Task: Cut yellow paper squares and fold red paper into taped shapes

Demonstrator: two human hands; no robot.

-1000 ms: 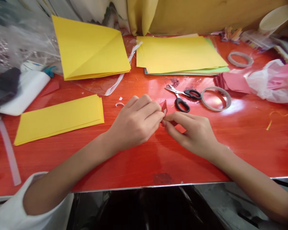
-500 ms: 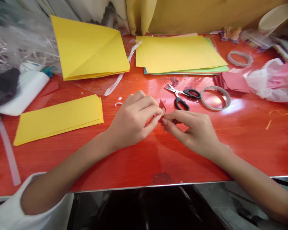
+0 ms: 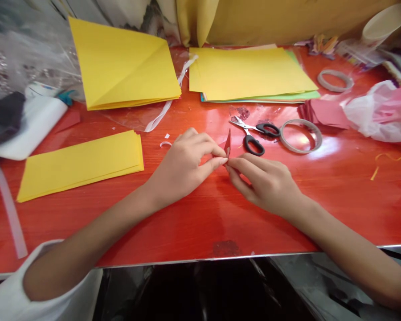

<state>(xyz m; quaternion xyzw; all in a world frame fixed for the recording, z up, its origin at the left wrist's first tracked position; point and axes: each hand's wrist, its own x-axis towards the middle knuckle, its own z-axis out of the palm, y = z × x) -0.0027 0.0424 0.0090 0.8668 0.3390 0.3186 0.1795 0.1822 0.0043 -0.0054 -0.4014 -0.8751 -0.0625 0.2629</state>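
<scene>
A small folded piece of red paper [image 3: 228, 143] stands between my two hands, its pointed tip up, over the middle of the red table [image 3: 173, 232]. My left hand [image 3: 194, 167] pinches it from the left with thumb and fingers. From the right, my right hand [image 3: 265, 180] pinches its lower end, and the fingertips of both hands meet there. Most of the paper's lower part is hidden by the fingers. Just beyond my right hand lie open scissors [image 3: 254, 133] with black handles, touching or nearly touching a roll of tape [image 3: 300, 136].
Yellow sheets lie in a narrow stack [image 3: 82, 165] at left, a folded stack [image 3: 127, 67] behind it, and a large stack [image 3: 250, 73] at the back. Red paper pieces [image 3: 324, 113], a pink-white plastic bag [image 3: 381, 109] and a second tape roll [image 3: 335, 80] are at right.
The red paper has turned in my fingers, so its point now stands more upright and narrower. My right hand's fingers have shifted slightly along its lower end.
</scene>
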